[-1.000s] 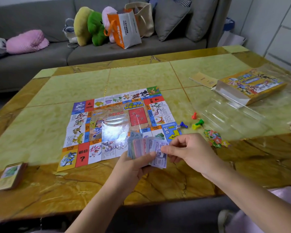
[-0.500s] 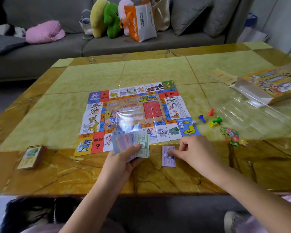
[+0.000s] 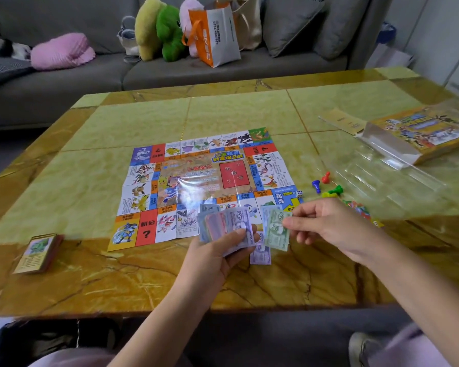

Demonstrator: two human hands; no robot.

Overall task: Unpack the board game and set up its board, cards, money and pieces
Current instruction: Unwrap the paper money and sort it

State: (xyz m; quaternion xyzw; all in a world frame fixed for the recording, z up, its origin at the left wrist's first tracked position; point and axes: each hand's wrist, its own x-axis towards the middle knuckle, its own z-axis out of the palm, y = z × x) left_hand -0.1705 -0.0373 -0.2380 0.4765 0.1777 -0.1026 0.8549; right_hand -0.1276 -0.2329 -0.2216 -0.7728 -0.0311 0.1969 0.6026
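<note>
1. While the left hand (image 3: 223,250) grips a fan of notes (image 3: 227,223) (blue, pink and purple faces, "5000" on the front one), its thumb lies across the front; the fan sits over the near edge of the board (image 3: 196,186).
2. Just right of the fan, the right hand (image 3: 329,226) pinches a green note (image 3: 276,230) between thumb and fingertips.
3. Flat on the table (image 3: 77,186) below the board lies a purple note (image 3: 260,254), partly hidden by the held notes.
4. Unfolded, the board is creased and glossy, with coloured squares round the rim and a red rectangle at centre.
5. Near left, well apart from the board: deck (image 3: 39,252), stacked.
6. Right of the board: blue pawn (image 3: 316,185), red pawn (image 3: 326,177), green pawn (image 3: 335,190), die (image 3: 299,193); box (image 3: 421,133) farther right.
</note>
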